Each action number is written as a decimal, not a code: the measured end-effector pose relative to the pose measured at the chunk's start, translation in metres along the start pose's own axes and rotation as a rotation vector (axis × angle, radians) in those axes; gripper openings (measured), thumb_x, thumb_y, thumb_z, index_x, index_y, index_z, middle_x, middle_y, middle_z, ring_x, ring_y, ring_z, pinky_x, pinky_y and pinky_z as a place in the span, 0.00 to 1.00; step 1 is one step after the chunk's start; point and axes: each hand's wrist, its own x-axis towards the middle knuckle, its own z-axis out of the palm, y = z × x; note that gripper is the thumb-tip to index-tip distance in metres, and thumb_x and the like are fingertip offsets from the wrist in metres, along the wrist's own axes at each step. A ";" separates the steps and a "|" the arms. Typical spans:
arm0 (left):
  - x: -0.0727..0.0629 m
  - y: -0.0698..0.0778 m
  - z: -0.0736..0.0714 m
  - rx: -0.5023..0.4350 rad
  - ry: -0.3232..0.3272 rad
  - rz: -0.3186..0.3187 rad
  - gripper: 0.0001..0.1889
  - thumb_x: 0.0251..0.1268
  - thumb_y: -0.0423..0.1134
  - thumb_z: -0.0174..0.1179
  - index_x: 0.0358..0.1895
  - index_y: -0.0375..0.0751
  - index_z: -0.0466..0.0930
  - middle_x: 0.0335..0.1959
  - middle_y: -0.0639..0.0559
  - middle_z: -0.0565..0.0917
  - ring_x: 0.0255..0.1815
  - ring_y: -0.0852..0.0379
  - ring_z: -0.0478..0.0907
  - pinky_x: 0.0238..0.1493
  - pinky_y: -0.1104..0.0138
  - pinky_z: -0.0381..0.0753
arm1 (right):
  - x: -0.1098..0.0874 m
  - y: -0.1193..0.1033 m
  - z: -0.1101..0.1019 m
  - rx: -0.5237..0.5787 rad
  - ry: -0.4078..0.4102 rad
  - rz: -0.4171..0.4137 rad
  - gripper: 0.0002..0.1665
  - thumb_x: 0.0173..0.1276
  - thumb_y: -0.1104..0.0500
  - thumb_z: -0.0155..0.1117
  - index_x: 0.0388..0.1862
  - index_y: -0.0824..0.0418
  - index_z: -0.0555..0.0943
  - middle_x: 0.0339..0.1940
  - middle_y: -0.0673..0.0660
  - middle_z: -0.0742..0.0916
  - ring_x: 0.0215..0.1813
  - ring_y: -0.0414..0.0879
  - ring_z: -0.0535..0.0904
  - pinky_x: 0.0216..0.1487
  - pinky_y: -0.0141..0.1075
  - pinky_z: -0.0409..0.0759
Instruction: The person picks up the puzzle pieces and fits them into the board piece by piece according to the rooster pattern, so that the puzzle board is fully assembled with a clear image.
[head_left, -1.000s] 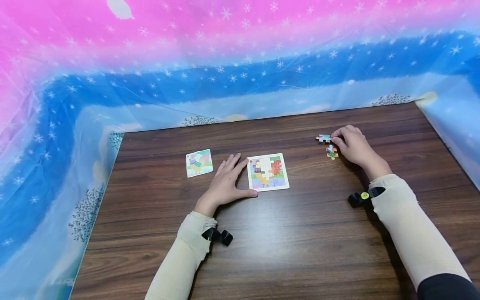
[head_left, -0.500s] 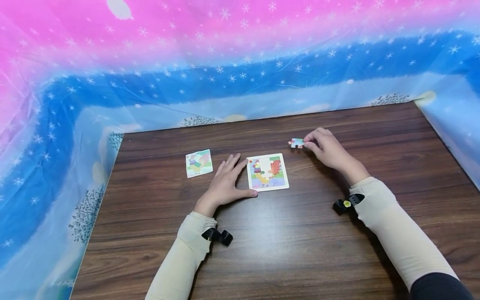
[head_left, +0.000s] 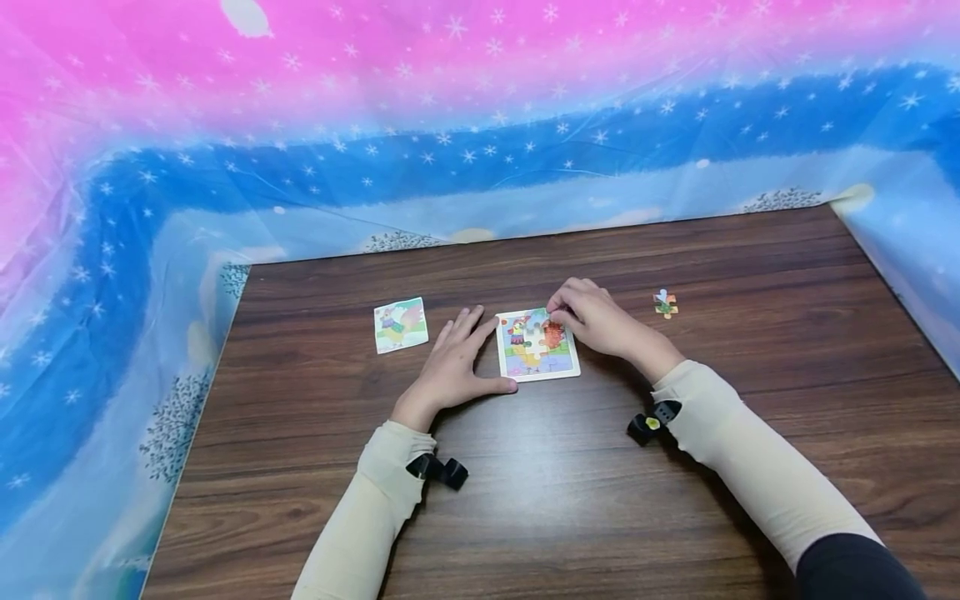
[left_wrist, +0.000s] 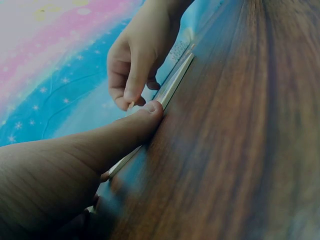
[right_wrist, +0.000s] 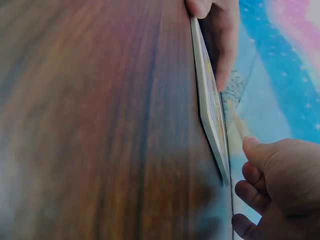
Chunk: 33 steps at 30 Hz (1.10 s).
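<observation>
A square jigsaw board [head_left: 540, 378] with a white rim and a colourful rooster picture lies on the table, with a pale gap in the middle of the picture. My left hand [head_left: 452, 371] rests along its left side, fingers spread straight, the thumb at the near corner and the index fingertip at the far one. Between thumb and fingers my right hand [head_left: 594, 320] pinches a jigsaw piece [right_wrist: 239, 124], held over the board's far part. In the left wrist view, that hand partly hides the piece. Another jigsaw piece [head_left: 664, 305] lies alone to the right.
A small square picture card [head_left: 401, 325] with a paler rooster lies left of my left hand. The brown wooden table [head_left: 525, 517] ends at the back against a pink and blue snowflake cloth [head_left: 465, 158].
My right hand has carried one jigsaw piece leftward from beside the other loose piece to over the board. The left hand has stayed at the board's left side.
</observation>
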 end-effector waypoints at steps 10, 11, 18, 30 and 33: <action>0.000 0.000 0.000 -0.011 0.004 0.004 0.58 0.59 0.67 0.74 0.86 0.46 0.55 0.88 0.42 0.47 0.88 0.45 0.36 0.86 0.52 0.34 | 0.001 -0.005 0.003 -0.111 0.010 -0.022 0.06 0.81 0.59 0.64 0.47 0.60 0.84 0.48 0.57 0.83 0.52 0.55 0.75 0.54 0.54 0.70; 0.000 0.000 0.000 -0.012 0.004 0.004 0.58 0.59 0.67 0.74 0.86 0.46 0.55 0.88 0.42 0.47 0.88 0.45 0.36 0.86 0.52 0.34 | 0.001 -0.005 0.003 -0.118 0.013 -0.025 0.06 0.81 0.59 0.64 0.47 0.60 0.85 0.48 0.57 0.83 0.51 0.55 0.75 0.53 0.53 0.70; 0.000 -0.001 0.000 -0.009 0.005 0.006 0.58 0.59 0.67 0.74 0.86 0.46 0.55 0.88 0.42 0.47 0.88 0.46 0.35 0.86 0.53 0.34 | 0.002 -0.007 0.004 -0.123 0.004 -0.030 0.06 0.80 0.58 0.65 0.48 0.59 0.85 0.48 0.55 0.82 0.52 0.54 0.74 0.52 0.51 0.68; 0.000 -0.001 0.001 -0.009 0.012 0.013 0.57 0.60 0.67 0.73 0.86 0.46 0.55 0.88 0.42 0.47 0.88 0.45 0.36 0.86 0.52 0.34 | 0.000 -0.003 0.003 -0.078 -0.013 -0.040 0.14 0.79 0.57 0.66 0.59 0.58 0.88 0.49 0.56 0.83 0.52 0.53 0.75 0.50 0.50 0.67; 0.000 -0.001 0.001 -0.009 0.010 0.011 0.57 0.60 0.67 0.73 0.86 0.46 0.55 0.88 0.42 0.47 0.88 0.45 0.36 0.86 0.52 0.34 | 0.001 -0.006 0.004 -0.089 -0.021 -0.073 0.15 0.78 0.56 0.68 0.60 0.55 0.89 0.48 0.55 0.83 0.49 0.52 0.74 0.48 0.48 0.66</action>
